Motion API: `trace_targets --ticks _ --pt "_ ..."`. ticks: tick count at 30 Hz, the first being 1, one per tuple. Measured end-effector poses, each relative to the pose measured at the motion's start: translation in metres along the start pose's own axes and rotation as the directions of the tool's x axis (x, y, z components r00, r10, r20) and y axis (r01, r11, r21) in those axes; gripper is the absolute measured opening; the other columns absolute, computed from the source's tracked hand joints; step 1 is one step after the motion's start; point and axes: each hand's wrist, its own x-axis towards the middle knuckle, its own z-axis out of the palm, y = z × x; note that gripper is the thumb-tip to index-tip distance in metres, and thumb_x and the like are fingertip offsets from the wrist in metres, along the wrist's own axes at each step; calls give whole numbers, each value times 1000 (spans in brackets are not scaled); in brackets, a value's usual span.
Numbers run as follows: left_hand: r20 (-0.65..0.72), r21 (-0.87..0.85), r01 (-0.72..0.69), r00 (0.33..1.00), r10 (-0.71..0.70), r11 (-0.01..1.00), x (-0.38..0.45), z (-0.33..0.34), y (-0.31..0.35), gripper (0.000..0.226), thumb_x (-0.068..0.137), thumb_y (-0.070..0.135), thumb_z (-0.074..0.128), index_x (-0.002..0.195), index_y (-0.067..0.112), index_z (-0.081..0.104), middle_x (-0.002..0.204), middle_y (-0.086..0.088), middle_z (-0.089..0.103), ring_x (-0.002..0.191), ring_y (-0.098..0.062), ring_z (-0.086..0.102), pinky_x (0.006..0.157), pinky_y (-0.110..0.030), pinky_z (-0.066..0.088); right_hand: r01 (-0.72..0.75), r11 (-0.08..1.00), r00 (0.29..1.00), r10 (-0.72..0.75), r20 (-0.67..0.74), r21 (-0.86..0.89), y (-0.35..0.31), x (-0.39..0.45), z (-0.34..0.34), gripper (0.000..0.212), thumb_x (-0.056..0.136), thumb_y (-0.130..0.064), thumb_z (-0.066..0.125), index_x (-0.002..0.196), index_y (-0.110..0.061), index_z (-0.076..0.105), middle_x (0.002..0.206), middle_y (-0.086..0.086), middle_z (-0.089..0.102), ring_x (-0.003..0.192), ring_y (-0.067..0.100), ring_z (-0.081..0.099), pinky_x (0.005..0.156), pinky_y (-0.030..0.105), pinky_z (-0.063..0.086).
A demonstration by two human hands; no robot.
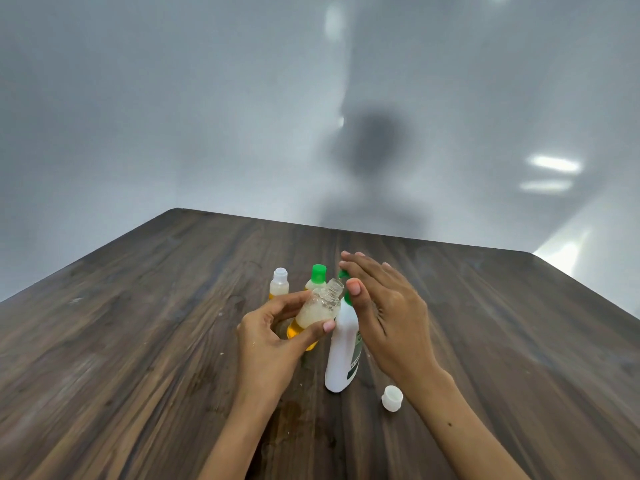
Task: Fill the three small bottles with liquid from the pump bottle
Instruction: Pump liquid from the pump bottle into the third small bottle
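Observation:
My left hand (pixel 273 336) grips a small clear bottle (pixel 320 310), tilted with its open neck up toward the green nozzle of the white pump bottle (pixel 343 351). This small bottle holds yellow liquid at the bottom and foam above. My right hand (pixel 384 306) lies flat over the green pump head, fingers spread, palm covering most of it. Behind them stand two more small bottles: one uncapped (pixel 279 284) with yellow liquid and foam, one with a green cap (pixel 317 277).
A loose white cap (pixel 391 398) lies on the dark wooden table (pixel 138 341), just right of the pump bottle and under my right forearm. A wet stain marks the wood near my left forearm. A pale wall rises behind the table's far edge.

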Motion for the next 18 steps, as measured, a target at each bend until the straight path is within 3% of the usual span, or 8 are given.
trace_targets --ticks 18 --pt "-9 3 -19 1000 19 1000 2 -2 -1 42 58 19 89 97 22 75 91 14 75 89 2 68 74 -7 49 16 1000 999 -17 -43 -11 -1 1 1 64 98 -56 21 114 -16 68 123 -5 63 120 7 53 101 33 42"
